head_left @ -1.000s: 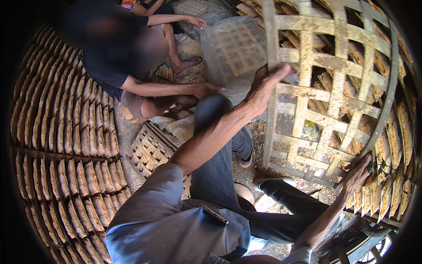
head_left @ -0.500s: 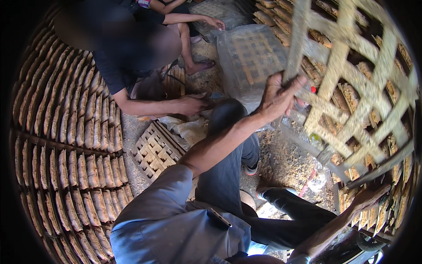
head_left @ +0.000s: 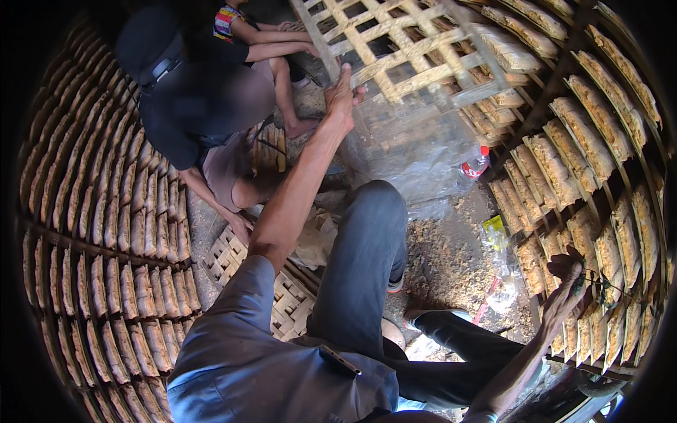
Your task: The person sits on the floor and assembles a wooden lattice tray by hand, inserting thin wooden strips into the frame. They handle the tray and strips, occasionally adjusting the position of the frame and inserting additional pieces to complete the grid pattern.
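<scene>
My left hand [head_left: 341, 102] reaches far forward and grips the near left corner of a woven bamboo lattice tray [head_left: 402, 53]. The tray is raised over a plastic-covered stack [head_left: 402, 148]. At the right, my right hand [head_left: 564, 292] is beside the slatted racks [head_left: 557, 169], its fingers bent around something small and dark. Thin dark strands [head_left: 610, 283] trail from those fingers toward the rack; their kind is too small to make out.
A person in dark clothes [head_left: 204, 106] sits ahead left, one hand near other woven trays [head_left: 289, 303]. Another person's arm [head_left: 282, 49] shows behind. Curved stacks of filled racks [head_left: 106, 211] line the left. A red-capped bottle [head_left: 474, 166] and crumbs [head_left: 451, 247] lie on the floor.
My left hand has carried the lattice tray from the right to the far middle. My right hand has shifted slightly left and up. The person ahead has lowered a hand toward the trays.
</scene>
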Demonstrator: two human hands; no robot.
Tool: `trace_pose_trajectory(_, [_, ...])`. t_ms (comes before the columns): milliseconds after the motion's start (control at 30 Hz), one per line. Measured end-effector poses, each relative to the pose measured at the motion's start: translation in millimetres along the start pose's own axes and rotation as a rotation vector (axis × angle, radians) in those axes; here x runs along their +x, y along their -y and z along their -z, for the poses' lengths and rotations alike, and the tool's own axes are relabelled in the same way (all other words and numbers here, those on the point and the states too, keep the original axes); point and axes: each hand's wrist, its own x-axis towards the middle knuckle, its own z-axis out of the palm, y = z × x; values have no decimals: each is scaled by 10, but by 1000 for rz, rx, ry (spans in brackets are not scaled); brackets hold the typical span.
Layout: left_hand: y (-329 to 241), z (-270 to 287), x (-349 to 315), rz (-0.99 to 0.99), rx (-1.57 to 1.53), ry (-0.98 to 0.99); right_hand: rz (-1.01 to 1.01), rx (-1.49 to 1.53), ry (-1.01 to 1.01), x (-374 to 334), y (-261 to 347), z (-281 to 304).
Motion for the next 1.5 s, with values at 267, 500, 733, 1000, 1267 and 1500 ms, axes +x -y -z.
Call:
trace_pose_trajectory(267, [945,347,386,200,224,-119,-168,-180,85,-48,-164,-44])
trace_pose_trajectory(500, [1832,868,815,281,374,-125,-220,-227,155,-74,-150,-82])
trace_pose_trajectory(733, [1766,930,791,142,776,-169,-310,-185,136,-96,-23,-114])
trace_pose_trajectory(1000, [1281,898,-251,-509,1285,113,-285,-217,164,-85,52,-86])
trace_pose_trajectory(1267, [95,-607,-1608,-419,1030,1064,-186,-474,202,-77,5,102])
trace_pose_trajectory(1500, [-180,-1498,-2952,-288,750,1598,-159,-478,53,-2,-27,133])
